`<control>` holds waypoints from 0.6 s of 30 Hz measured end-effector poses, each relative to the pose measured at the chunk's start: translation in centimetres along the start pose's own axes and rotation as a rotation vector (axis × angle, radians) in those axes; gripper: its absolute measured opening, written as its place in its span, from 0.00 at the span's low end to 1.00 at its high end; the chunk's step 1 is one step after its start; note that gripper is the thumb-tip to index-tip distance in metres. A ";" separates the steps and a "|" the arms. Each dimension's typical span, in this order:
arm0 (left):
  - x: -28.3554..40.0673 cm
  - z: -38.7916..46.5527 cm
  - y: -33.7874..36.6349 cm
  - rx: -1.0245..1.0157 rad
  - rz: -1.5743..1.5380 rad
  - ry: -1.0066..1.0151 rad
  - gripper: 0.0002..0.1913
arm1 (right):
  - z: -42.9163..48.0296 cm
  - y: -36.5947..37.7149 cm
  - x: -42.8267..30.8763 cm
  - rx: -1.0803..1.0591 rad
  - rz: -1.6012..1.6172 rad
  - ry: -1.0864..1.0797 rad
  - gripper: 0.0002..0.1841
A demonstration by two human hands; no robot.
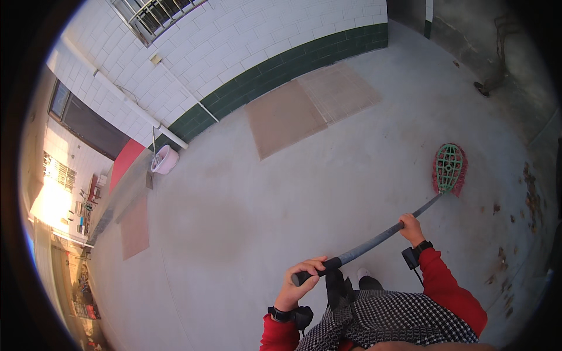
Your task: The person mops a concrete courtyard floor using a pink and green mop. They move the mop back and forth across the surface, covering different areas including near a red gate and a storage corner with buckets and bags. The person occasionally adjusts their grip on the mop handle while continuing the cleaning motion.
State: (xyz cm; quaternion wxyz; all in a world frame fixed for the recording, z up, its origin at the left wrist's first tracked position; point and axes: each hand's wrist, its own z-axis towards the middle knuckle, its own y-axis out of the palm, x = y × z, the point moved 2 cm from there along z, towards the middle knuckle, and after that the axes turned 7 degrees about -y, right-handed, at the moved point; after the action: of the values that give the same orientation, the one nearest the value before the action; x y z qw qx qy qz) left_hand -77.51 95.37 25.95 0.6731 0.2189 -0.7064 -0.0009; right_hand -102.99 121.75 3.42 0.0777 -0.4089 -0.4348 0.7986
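Observation:
My left hand (303, 281) is wrapped around the black end grip of a mop's long grey handle (373, 240). Farther down the pole my right hand (411, 228) grips it, nearer the head. The mop head (449, 169) lies on the concrete floor at the right; it has a green plastic frame with an open grid and a reddish fringe around it. Both wrists wear black straps with small devices, and the sleeves are red.
Dry leaves (531, 197) lie scattered on the floor at the right. A pink bucket (166, 159) with a handle leaning in it stands by the white tiled wall (263, 30). Reddish floor patches (285, 118) adjoin its green base. At the upper right a dark shoe (481, 89) shows.

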 end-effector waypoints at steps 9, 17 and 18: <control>8.3 -0.7 -11.7 0.109 -0.122 0.575 0.13 | 16.4 13.4 -14.8 -0.358 0.174 -0.347 0.03; 15.2 -1.7 -15.2 0.084 0.212 0.921 0.13 | 24.5 22.8 -27.0 -0.458 0.420 -0.569 0.04; 15.3 -1.3 -15.0 0.121 0.225 0.925 0.14 | 25.1 23.6 -27.8 -0.477 0.456 -0.593 0.04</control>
State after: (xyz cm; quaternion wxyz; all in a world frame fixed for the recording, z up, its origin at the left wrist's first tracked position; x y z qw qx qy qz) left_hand -71.62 77.44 36.23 0.8988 0.1575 -0.3508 0.2105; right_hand -97.46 78.19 8.97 -0.3249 -0.2541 -0.5091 0.7554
